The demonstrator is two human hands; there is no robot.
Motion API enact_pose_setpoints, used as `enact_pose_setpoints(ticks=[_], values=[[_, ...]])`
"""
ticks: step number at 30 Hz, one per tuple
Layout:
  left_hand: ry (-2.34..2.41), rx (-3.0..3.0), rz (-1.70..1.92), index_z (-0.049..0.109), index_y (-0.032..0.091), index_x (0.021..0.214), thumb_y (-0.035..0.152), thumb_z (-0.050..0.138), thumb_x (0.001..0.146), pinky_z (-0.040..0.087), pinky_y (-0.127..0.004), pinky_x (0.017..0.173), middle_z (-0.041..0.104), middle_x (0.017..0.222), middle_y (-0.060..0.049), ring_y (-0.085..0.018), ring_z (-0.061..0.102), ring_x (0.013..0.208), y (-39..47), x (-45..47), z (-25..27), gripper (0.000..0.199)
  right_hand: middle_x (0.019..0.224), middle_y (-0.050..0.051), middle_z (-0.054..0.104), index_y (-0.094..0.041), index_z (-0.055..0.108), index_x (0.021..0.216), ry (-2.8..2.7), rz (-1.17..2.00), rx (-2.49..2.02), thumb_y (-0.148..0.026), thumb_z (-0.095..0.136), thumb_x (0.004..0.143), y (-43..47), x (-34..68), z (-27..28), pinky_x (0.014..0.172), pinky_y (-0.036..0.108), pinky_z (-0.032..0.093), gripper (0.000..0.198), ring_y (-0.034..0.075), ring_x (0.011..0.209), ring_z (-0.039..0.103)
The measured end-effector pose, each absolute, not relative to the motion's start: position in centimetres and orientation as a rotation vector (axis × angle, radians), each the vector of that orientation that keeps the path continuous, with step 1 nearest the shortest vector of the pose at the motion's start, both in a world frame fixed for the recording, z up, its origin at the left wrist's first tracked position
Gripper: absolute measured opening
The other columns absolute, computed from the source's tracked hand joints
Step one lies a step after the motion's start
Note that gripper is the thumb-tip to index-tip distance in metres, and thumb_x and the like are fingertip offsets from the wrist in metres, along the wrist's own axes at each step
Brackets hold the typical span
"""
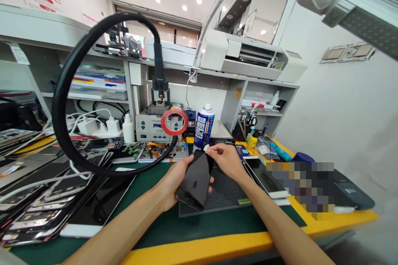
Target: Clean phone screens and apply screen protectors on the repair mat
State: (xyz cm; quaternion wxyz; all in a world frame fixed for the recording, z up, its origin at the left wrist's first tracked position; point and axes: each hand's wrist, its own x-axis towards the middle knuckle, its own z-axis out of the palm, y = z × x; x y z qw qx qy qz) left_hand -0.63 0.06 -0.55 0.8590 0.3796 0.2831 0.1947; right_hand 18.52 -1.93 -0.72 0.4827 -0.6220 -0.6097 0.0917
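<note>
Yellow-edged, our table (199, 245) spreads out green. At its centre, our left hand (174, 183) curls around a dark phone (195, 182); our right hand (228, 159) pinches a small white wad (206, 148) at the phone's top edge. Work looks under way; how much remains, we cannot tell. From the phone, at ten o'clock, a tray (182, 159) holds loose parts (158, 151); at twelve stands a spray can (203, 130); at one, a holder (239, 132) carries scissors (252, 123).

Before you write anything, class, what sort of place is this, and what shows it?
Probably an electronics repair workshop: opened devices are piled at the left, green circuit boards lie behind the mat, and the left hand holds a dark-screened phone.
</note>
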Motion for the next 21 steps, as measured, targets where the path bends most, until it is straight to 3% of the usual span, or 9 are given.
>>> enact_pose_setpoints(ticks=[4,9,15,17,21], values=[[0.779,1.02,0.45,0.066,0.015,0.104,0.038,0.058,0.09,0.057,-0.032,0.064,0.076,0.097,-0.015,-0.027,0.072,0.08,0.3,-0.6,-0.8,0.028,0.079,0.004,0.075,-0.019,0.076,0.075,-1.527,0.265,-1.54,-0.031,0.063,0.085,-2.0,17.9,-1.0,0.065,0.029,0.043,0.02,0.019,0.07,0.064],[0.891,1.259,0.486,0.061,0.019,0.089,0.028,0.06,0.086,0.055,-0.027,0.06,0.072,0.08,-0.004,-0.02,0.069,0.071,1.3,-0.6,-1.6,0.009,0.087,0.007,0.076,-0.018,0.077,0.086,-1.491,0.278,-1.556,-0.032,0.059,0.087,-2.1,17.9,-0.9,0.067,0.029,0.043,0.022,0.021,0.077,0.064],[1.144,1.736,0.307,0.053,0.019,0.055,0.05,0.057,0.087,0.044,-0.026,0.038,0.058,0.042,-0.004,-0.017,0.052,0.035,3.0,-1.8,-1.3,0.044,0.068,0.003,0.073,-0.015,0.077,0.07,-1.716,0.564,-1.526,-0.028,0.064,0.081,-2.1,18.6,-1.2,0.052,0.025,0.036,0.021,0.016,0.06,0.057],[1.217,1.884,0.219,0.052,0.019,0.049,0.054,0.054,0.087,0.041,-0.027,0.035,0.058,0.04,-0.007,-0.016,0.048,0.03,3.5,-2.2,-1.3,0.052,0.065,0.004,0.071,-0.014,0.077,0.069,-1.787,0.64,-1.512,-0.026,0.064,0.08,-2.2,18.5,-1.4,0.05,0.025,0.034,0.02,0.015,0.058,0.056],[1.269,2.062,0.041,0.05,0.019,0.05,0.058,0.048,0.089,0.039,-0.025,0.033,0.06,0.043,-0.007,-0.014,0.045,0.029,3.9,-2.6,-1.5,0.055,0.08,0.006,0.076,-0.014,0.077,0.073,-1.918,0.767,-1.451,-0.025,0.068,0.078,-2.4,18.4,-1.5,0.054,0.023,0.038,0.015,0.016,0.066,0.062]])
